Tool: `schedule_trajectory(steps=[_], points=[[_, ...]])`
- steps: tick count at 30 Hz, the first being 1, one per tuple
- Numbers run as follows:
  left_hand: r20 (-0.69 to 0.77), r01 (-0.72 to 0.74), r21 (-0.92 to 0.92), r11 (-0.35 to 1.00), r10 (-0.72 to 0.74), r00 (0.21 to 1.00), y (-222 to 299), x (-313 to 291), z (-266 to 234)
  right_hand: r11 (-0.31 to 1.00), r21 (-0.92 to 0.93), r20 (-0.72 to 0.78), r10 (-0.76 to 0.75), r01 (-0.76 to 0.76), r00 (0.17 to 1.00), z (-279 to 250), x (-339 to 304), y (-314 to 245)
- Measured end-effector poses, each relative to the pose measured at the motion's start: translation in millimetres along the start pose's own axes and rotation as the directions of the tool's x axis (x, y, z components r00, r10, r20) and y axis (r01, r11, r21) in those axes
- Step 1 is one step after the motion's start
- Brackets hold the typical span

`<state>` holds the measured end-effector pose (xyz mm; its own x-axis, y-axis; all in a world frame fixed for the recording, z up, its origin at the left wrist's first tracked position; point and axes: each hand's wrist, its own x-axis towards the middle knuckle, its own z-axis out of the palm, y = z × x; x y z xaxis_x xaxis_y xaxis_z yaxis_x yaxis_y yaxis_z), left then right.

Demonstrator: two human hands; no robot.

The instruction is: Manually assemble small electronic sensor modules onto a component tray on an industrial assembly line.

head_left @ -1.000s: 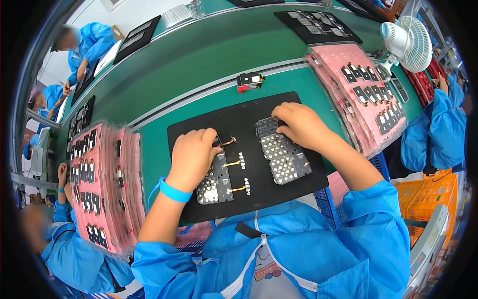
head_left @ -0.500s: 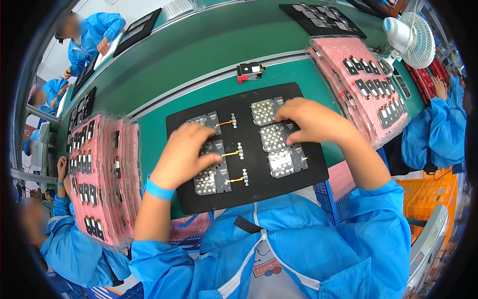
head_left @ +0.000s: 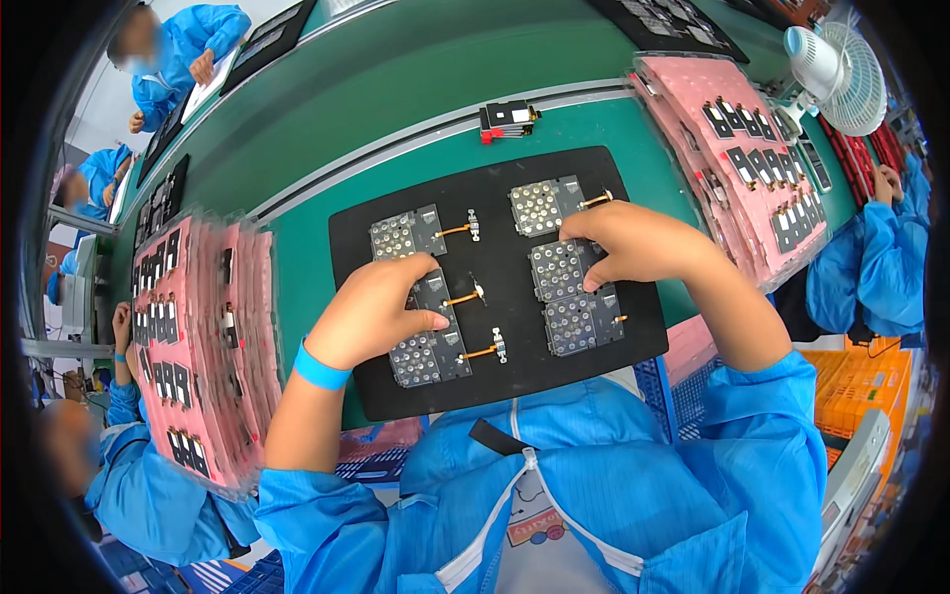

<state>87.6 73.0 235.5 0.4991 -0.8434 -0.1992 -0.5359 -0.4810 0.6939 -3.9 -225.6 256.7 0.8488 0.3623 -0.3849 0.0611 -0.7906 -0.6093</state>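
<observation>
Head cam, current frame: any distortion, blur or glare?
Head view: fisheye bends the metal rail, corners go black; head view: co-workers' heads at left are smeared, but left hand and right hand look fairly sharp; head view: boards' silvery discs catch small glints.

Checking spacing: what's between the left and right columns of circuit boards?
In the head view: three orange cables with silvery connectors from the left boards, then black mat.

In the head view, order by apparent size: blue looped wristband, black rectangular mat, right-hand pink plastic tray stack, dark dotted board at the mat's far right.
1. Black rectangular mat
2. Pink tray stack
3. Dark dotted board
4. Blue wristband
</observation>
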Motion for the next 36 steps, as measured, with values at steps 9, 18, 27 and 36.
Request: schedule_trajectory(steps=[9,18,27,36], points=[[-0.209,0.015,0.19,0.982,0.025,0.978,14,-20,12,0.994,-0.073,-0.23,-0.093,0.078,0.969,26,-2,-8],[-0.264,-0.014,0.37,0.929,0.119,0.957,14,-20,14,0.976,-0.209,-0.36,-0.132,0.058,0.924,24,-7,-8],[-0.081,-0.1,0.355,0.929,0.137,0.987,15,-14,7,0.938,-0.345,-0.501,-0.205,0.023,0.841,-29,36,6],[-0.235,-0.155,0.279,0.948,0.224,0.946,38,20,-9,0.857,-0.441,-0.377,0.094,-0.268,0.922,-48,85,44]])
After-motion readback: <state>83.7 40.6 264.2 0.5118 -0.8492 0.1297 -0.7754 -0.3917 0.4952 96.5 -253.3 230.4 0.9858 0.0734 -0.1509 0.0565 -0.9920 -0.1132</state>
